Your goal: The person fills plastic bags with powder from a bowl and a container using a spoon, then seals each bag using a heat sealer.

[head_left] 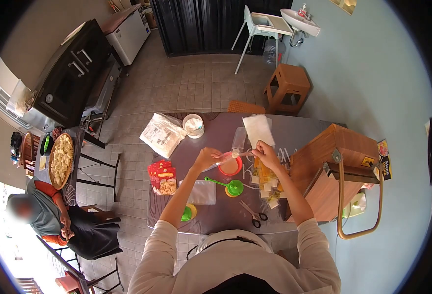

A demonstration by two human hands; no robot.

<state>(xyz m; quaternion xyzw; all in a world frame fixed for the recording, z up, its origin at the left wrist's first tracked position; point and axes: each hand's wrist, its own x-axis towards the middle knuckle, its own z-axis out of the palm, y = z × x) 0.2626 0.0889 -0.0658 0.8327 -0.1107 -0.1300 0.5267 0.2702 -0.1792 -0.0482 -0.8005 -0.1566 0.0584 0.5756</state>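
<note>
Bright daylight from lower left, strong fisheye warp, dark vignetted corners

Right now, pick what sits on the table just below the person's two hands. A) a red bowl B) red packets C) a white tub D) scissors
A: the left hand and right hand meet over the red bowl; the scissors lie nearer the front edge of the table.
</note>
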